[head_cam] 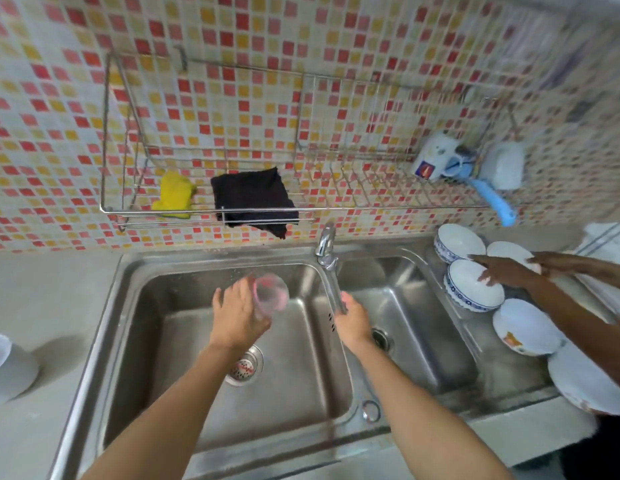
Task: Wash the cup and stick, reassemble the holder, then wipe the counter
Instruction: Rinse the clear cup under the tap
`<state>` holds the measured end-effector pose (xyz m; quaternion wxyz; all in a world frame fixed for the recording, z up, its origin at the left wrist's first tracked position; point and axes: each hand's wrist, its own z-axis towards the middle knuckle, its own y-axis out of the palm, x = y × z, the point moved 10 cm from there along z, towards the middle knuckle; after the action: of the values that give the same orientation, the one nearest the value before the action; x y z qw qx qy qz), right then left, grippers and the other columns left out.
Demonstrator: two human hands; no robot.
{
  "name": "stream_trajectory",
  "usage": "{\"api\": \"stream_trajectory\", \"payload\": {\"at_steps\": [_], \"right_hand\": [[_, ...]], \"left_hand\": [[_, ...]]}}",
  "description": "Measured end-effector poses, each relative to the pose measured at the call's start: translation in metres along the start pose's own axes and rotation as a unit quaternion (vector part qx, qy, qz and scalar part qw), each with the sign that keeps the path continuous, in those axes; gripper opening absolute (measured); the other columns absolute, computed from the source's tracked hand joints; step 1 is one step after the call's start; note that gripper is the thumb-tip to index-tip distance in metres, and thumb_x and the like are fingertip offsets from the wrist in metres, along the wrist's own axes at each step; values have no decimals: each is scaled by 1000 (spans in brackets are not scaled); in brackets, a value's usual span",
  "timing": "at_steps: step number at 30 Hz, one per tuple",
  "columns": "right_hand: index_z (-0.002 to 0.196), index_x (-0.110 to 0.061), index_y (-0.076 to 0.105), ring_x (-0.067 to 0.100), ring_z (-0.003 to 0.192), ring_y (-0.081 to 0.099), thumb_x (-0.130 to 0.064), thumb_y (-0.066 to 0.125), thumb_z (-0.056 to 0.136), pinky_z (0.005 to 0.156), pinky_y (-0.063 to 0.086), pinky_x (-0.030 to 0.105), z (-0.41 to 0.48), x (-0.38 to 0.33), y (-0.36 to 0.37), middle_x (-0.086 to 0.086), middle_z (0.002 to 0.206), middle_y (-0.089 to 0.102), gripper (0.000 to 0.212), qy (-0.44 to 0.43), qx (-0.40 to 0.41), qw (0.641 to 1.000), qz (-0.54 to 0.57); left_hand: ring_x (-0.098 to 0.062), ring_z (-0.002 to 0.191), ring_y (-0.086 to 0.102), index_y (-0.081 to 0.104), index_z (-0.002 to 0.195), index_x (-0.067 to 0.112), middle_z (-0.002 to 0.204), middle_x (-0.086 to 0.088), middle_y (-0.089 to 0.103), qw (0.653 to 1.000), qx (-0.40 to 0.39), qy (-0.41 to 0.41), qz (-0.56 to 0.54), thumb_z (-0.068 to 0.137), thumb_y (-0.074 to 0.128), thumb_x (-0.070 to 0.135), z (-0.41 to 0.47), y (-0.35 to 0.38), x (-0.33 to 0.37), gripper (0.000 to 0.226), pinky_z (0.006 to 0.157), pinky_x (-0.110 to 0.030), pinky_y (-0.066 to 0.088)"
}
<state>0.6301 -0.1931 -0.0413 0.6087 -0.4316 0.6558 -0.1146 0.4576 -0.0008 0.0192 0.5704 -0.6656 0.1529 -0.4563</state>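
My left hand (237,315) grips a clear pink-tinted cup (272,294) over the left basin of the steel sink (128,341), its mouth tipped toward the tap. Just right of the cup, my right hand (353,320) holds the end of the tap spout (336,292), fingers wrapped round it. No water stream shows. A black cloth (255,200) and a yellow sponge (175,195) hang on the wire wall rack (371,206). I see no stick.
Another person's hands (509,271) reach over several white bowls (475,285) stacked on the right drainboard. A white container (7,368) stands on the grey counter (42,289) at the left. A blue brush (492,199) and mugs sit in the rack.
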Motion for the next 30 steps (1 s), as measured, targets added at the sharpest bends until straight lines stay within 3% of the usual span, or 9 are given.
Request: {"api": "stream_trajectory", "payload": {"at_steps": [6,9,11,12,14,17,21,26,30], "right_hand": [[151,-19,20,30,129,46,-14,53,94,106,38,37,73,-39,-13,8,150,39,66,-38,-71,996,-36],[152,-21,16,27,126,48,-10,48,96,93,42,30,97,-52,1,5,149,38,65,-58,-117,991,-37],[151,-25,17,23,111,54,-2,46,93,71,45,21,113,-56,15,4,148,38,69,-88,-137,985,-61],[151,-24,19,23,112,54,2,44,91,69,44,20,117,-58,24,3,149,36,70,-102,-155,979,-81],[148,-23,29,28,122,51,4,44,88,82,44,24,120,-60,43,3,150,35,68,-142,-192,961,-137],[141,-28,38,30,121,51,2,48,85,94,47,36,128,-58,63,6,144,43,65,-187,-224,937,-195],[139,-15,45,33,132,39,-5,52,90,108,33,40,135,-58,70,14,145,42,51,-189,-228,932,-210],[131,-22,52,30,123,49,-13,54,89,103,41,40,140,-55,68,11,135,52,43,-186,-222,943,-163],[121,-20,59,26,108,59,-15,53,92,91,47,34,140,-58,60,6,122,61,31,-187,-192,956,-117]], "left_hand": [[-32,110,43,40,129,4,122,-9,53,990,-12,-10,-142,71,80,29,37,10,43,75,96,-42,40],[-30,108,45,43,126,5,119,-5,54,986,2,-16,-163,68,83,24,47,14,51,72,91,-30,35],[-21,105,42,44,126,11,114,5,51,983,4,-26,-183,67,84,21,51,14,54,72,84,-24,29],[-17,102,40,45,125,14,112,8,51,982,6,-29,-188,67,85,20,53,13,56,71,82,-23,28],[-15,99,40,46,125,14,112,6,54,980,7,-39,-195,65,86,21,57,16,56,72,82,-24,28],[-17,102,44,45,126,16,118,3,58,977,-8,-65,-204,63,88,27,62,28,52,77,83,-26,33],[-17,104,46,45,127,20,125,7,58,977,-21,-53,-203,63,88,33,64,42,62,78,84,-26,36],[-19,109,50,44,128,22,125,5,57,971,-13,-63,-229,62,89,31,66,49,68,80,85,-23,36],[-7,98,56,46,122,21,112,12,56,957,0,-94,-275,62,90,29,64,50,68,75,73,-8,38]]}}
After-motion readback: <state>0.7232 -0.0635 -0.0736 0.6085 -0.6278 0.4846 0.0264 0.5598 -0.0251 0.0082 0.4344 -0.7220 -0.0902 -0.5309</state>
